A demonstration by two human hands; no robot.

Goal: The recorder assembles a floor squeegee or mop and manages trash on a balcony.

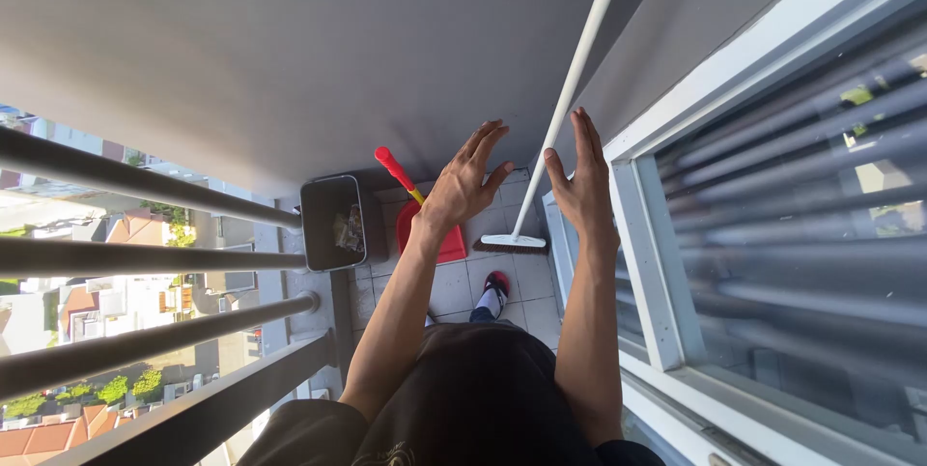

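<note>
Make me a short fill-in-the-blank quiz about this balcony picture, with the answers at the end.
1. Both hands, left hand and right hand, are open and hold ____.
2. The broom has a ____ pole.
3. The dustpan is ____.
4. The bin stands beside the ____.

Answers: nothing; white; red; railing

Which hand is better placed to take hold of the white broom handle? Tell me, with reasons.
Probably the right hand: open, and the broom handle runs just past its thumb side, almost touching. The left hand, also open, hovers farther off, above the red dustpan and grey bin.
</note>
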